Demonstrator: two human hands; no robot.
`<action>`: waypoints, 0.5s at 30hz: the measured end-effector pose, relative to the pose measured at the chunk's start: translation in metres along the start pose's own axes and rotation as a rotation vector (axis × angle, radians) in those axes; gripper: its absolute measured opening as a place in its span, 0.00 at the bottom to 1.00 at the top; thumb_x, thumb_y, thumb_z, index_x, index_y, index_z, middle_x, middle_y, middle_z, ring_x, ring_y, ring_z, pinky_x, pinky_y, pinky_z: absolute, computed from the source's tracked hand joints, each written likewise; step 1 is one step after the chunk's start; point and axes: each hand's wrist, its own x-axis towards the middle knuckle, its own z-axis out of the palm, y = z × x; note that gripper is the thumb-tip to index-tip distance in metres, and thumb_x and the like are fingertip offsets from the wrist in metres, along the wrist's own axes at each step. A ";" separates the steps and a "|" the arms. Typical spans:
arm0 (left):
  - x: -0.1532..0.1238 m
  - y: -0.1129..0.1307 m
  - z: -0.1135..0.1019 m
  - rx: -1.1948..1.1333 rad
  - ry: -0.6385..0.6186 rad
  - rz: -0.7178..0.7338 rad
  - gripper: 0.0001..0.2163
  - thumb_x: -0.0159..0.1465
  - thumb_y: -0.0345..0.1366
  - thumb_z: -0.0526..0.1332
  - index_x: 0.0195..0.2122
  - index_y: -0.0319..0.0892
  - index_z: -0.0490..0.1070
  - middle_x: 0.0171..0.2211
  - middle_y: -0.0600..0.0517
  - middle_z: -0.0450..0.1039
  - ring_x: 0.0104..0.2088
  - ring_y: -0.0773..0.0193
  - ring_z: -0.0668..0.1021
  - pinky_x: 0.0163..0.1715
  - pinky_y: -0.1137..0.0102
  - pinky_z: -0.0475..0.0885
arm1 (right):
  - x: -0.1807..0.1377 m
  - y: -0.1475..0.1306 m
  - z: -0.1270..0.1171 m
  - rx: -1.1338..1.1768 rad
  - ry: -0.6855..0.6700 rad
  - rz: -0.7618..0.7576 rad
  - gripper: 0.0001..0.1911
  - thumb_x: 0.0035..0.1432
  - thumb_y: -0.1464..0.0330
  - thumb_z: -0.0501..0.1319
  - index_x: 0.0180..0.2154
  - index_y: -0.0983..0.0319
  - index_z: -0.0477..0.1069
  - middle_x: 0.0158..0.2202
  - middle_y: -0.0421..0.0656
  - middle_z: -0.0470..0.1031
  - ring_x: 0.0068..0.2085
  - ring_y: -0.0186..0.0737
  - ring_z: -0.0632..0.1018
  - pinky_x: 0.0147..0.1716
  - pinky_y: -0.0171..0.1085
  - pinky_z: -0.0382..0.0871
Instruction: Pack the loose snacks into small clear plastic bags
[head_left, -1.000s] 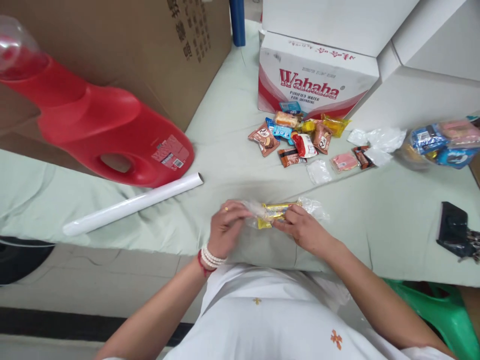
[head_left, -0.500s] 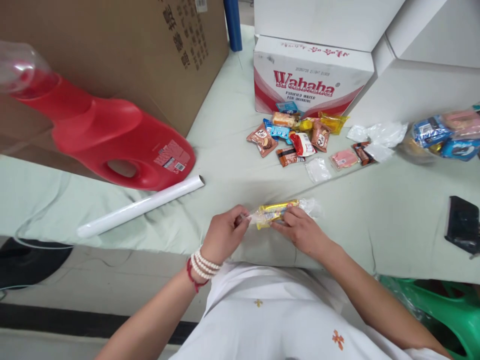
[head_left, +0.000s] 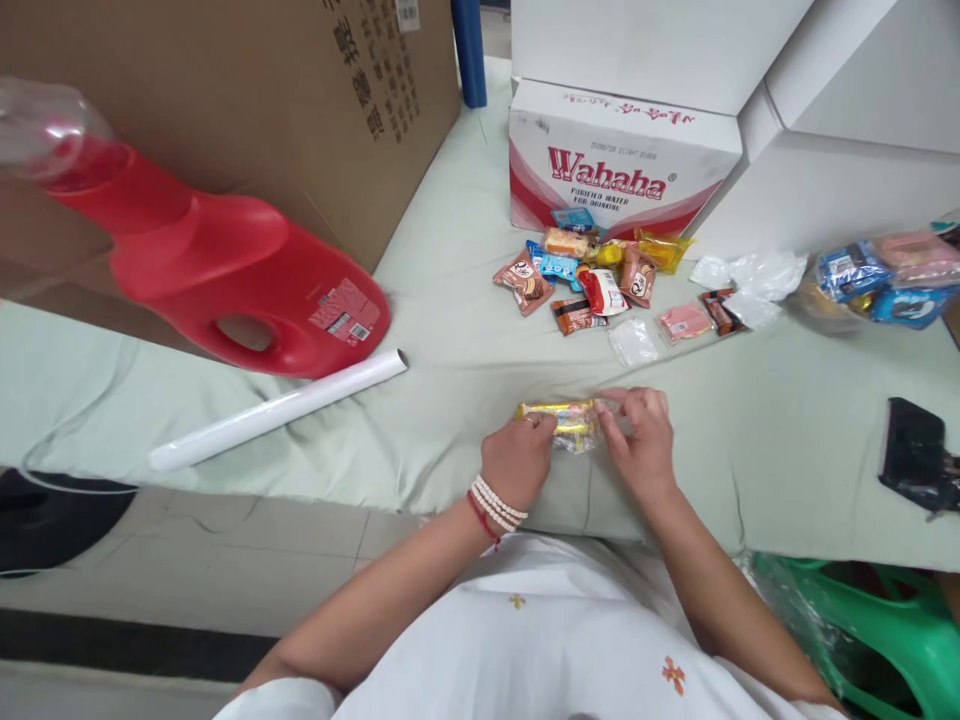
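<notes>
Near the table's front edge lies a small yellow snack packet [head_left: 561, 412] inside a clear plastic bag [head_left: 583, 440]. My left hand [head_left: 517, 458] is closed on the packet's left and lower side, its fingertips over the wrapper. At the right end, my right hand [head_left: 641, 435] pinches the loose clear plastic between thumb and fingers. Behind them sits a pile of wrapped snacks [head_left: 600, 285] in brown, blue, red and yellow. A flat clear wrapper [head_left: 632, 342] lies between the pile and my hands.
A red detergent bottle [head_left: 225, 270] and a white tube [head_left: 285, 408] are at the left, before a brown carton [head_left: 300, 120]. At the back stands a Wahaha carton [head_left: 615, 160]. To the right are a bag of snacks [head_left: 881, 275], a black object [head_left: 915, 450] and a green stool [head_left: 885, 620].
My left hand has moved right, from the bag's left end onto the packet. My right hand has shifted off the packet to the bag's right end.
</notes>
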 end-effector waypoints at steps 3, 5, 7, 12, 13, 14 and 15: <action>-0.001 0.000 0.000 0.004 0.019 -0.028 0.16 0.75 0.41 0.49 0.48 0.49 0.77 0.42 0.48 0.82 0.38 0.55 0.82 0.27 0.66 0.63 | -0.001 0.021 0.001 -0.198 -0.013 0.124 0.24 0.62 0.55 0.65 0.54 0.61 0.77 0.52 0.56 0.71 0.56 0.61 0.69 0.56 0.59 0.68; 0.000 -0.002 0.000 -0.031 0.028 -0.054 0.16 0.75 0.43 0.50 0.47 0.49 0.77 0.43 0.48 0.81 0.38 0.56 0.81 0.28 0.67 0.61 | -0.002 0.031 -0.004 -0.192 -0.111 0.147 0.18 0.62 0.58 0.62 0.48 0.61 0.79 0.56 0.56 0.70 0.57 0.60 0.70 0.56 0.57 0.68; 0.002 -0.003 -0.001 -0.065 0.031 -0.063 0.15 0.75 0.44 0.51 0.46 0.49 0.78 0.44 0.48 0.81 0.39 0.57 0.81 0.28 0.67 0.60 | -0.003 0.032 -0.012 -0.147 -0.161 0.182 0.14 0.63 0.60 0.59 0.43 0.60 0.79 0.54 0.54 0.73 0.53 0.55 0.74 0.54 0.53 0.70; 0.005 -0.007 0.001 -0.122 0.098 -0.036 0.13 0.74 0.42 0.55 0.42 0.48 0.79 0.42 0.48 0.79 0.40 0.55 0.78 0.30 0.65 0.61 | 0.001 0.003 -0.027 -0.008 -0.245 0.329 0.18 0.68 0.56 0.53 0.45 0.58 0.76 0.34 0.44 0.79 0.33 0.44 0.78 0.36 0.41 0.70; 0.005 -0.007 0.001 -0.123 0.121 -0.017 0.12 0.73 0.41 0.55 0.41 0.48 0.79 0.41 0.47 0.78 0.42 0.54 0.77 0.32 0.64 0.62 | 0.002 -0.002 -0.025 0.004 -0.254 0.346 0.21 0.69 0.54 0.52 0.49 0.58 0.75 0.31 0.43 0.78 0.31 0.44 0.77 0.35 0.40 0.69; 0.006 -0.007 0.002 -0.120 0.143 0.004 0.12 0.73 0.41 0.56 0.39 0.47 0.79 0.40 0.47 0.77 0.43 0.53 0.76 0.35 0.63 0.64 | 0.003 -0.007 -0.022 -0.004 -0.250 0.358 0.24 0.69 0.51 0.52 0.54 0.59 0.74 0.30 0.43 0.78 0.30 0.45 0.77 0.35 0.41 0.69; 0.006 -0.008 0.002 -0.114 0.162 0.021 0.12 0.73 0.41 0.56 0.38 0.47 0.79 0.39 0.46 0.77 0.44 0.52 0.75 0.37 0.62 0.65 | 0.003 -0.009 -0.018 -0.033 -0.235 0.365 0.29 0.68 0.49 0.53 0.58 0.61 0.71 0.31 0.45 0.79 0.31 0.46 0.78 0.35 0.41 0.69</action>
